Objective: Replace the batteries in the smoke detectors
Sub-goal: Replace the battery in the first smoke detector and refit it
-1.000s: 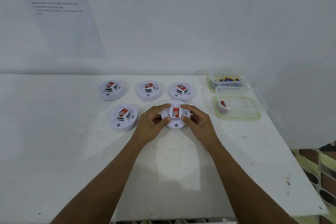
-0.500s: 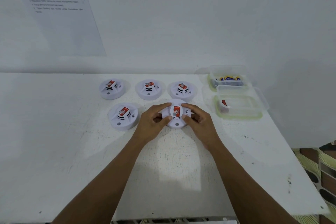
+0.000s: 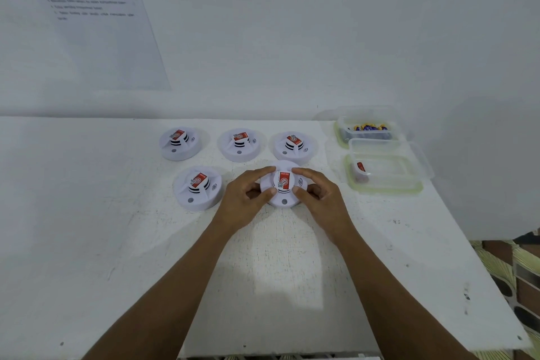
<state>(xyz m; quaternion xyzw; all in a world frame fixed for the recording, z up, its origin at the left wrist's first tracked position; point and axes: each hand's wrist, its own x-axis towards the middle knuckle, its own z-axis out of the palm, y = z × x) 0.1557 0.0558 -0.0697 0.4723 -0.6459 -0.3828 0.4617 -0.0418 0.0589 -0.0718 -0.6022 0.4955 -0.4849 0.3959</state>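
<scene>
Early in the job, by my read; five smoke detectors sit on the worktop (image 3: 117, 242), all face up with their red-labelled domes showing, none visibly opened.

Landmark is the front-right detector (image 3: 284, 197); both hands are on it. Left hand (image 3: 248, 199) is curled round its left edge, thumb and forefinger pinching the rim; right hand (image 3: 320, 199) mirrors that on the right edge, fingers wrapped on the housing. Neither hand is flat or free; both grip the same unit, which rests on the worktop, not lifted as far as I can see.

Just left of it: second front detector (image 3: 198, 188), untouched. Behind it, a row of three: far-left detector (image 3: 179, 145), middle detector (image 3: 240, 145), far-right detector (image 3: 294, 147); all apart from each other and from the hands.

Right of the held unit: near clear tub (image 3: 388, 181), holding one small red item at its left end, probably a spent battery, though too small to be sure; behind that, far clear tub (image 3: 365, 133) with several blue-and-yellow batteries (image 3: 369, 127), likely the fresh stock.

Judgement: at most one cell swapped so far; current step is twisting or flipping this unit to reach its battery bay; four others left to do.
</scene>
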